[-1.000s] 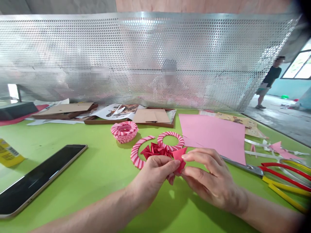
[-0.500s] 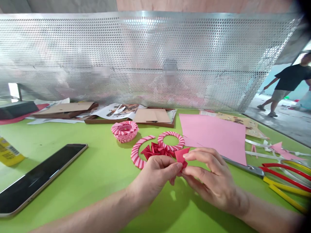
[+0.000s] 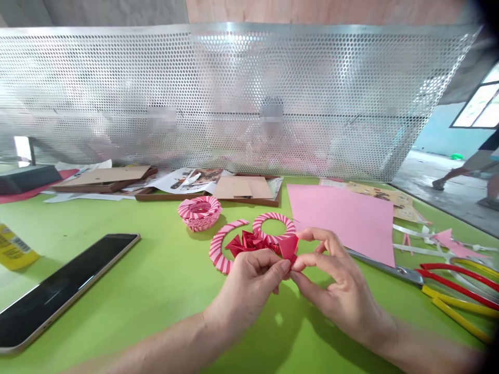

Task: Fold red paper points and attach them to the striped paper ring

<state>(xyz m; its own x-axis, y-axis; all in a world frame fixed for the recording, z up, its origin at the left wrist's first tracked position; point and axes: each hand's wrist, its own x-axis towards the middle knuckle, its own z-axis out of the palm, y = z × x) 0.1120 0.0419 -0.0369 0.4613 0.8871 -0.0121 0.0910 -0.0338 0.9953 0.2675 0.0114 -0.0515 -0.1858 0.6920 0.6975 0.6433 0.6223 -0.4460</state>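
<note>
"What are the hands doing?"

"They're together. The left hand (image 3: 247, 285) and the right hand (image 3: 339, 293) pinch a red folded paper piece (image 3: 289, 248) between their fingertips, just above the green worktop (image 3: 128, 218)."

"How far has the paperwork got?"

"Several parts look made. Right beside that piece lies a cluster of red paper folds (image 3: 251, 242), though it's hard to tell whether the two touch. Around the cluster are a pink-and-white striped ring (image 3: 273, 221) and a striped arc (image 3: 219, 250). Just beyond sits a small striped paper basket (image 3: 200, 213). The piece in the hands is still being held, not set down, and the large pink paper sheet (image 3: 343, 218) lies whole, with no cut showing."

"Anything crowding them?"

"Long scissors (image 3: 384, 269) lie just right of the right hand, and a dark tablet (image 3: 66, 291) lies well left, near a yellow package (image 3: 13, 248). Farther off are cardboard sheets (image 3: 244, 188) on brown trays, and behind those stands a perforated metal screen (image 3: 234, 98) — another person's legs (image 3: 468, 166) show past its right end, on the concrete floor."
</note>
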